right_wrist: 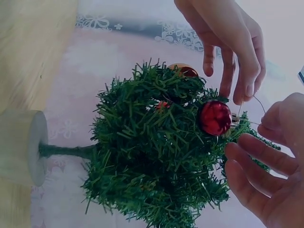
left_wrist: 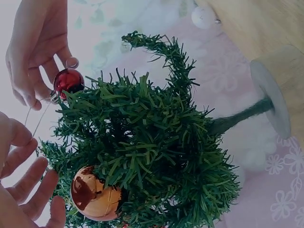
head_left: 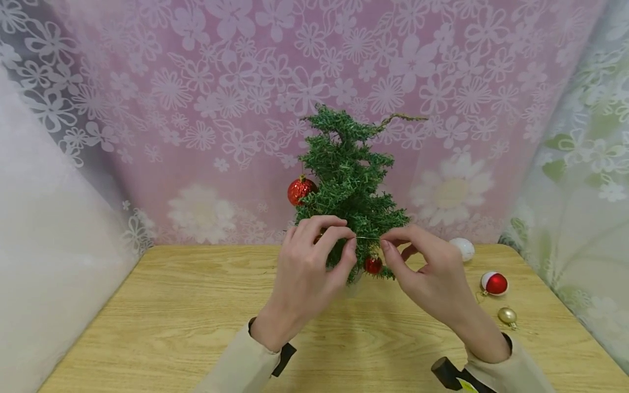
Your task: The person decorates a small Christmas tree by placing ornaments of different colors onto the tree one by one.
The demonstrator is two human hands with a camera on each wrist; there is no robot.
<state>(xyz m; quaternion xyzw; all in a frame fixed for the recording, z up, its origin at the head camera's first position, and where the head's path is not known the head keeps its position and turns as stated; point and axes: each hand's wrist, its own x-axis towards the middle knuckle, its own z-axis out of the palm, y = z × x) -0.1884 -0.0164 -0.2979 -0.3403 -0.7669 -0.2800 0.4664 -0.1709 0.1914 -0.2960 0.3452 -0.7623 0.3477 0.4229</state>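
Between my two hands a thin thread loop (head_left: 367,238) is stretched in front of the small green artificial Christmas tree (head_left: 346,174). My left hand (head_left: 314,256) pinches one side of it with thumb and forefinger; my right hand (head_left: 432,267) pinches the other side. Below the thread hangs a small shiny red bauble (right_wrist: 216,118), close against the branches. A larger red bauble (head_left: 301,191) hangs on the tree's left side. The copper-gold bauble (left_wrist: 95,194) among the lower branches is mostly hidden by my left hand in the head view.
On the wooden table (head_left: 196,316), to the right, lie a white bauble (head_left: 462,249), a red-and-white bauble (head_left: 495,284) and a small gold bauble (head_left: 508,315). The tree stands on a pale round base (right_wrist: 35,147). Flowered curtains (head_left: 245,109) close off the back and sides.
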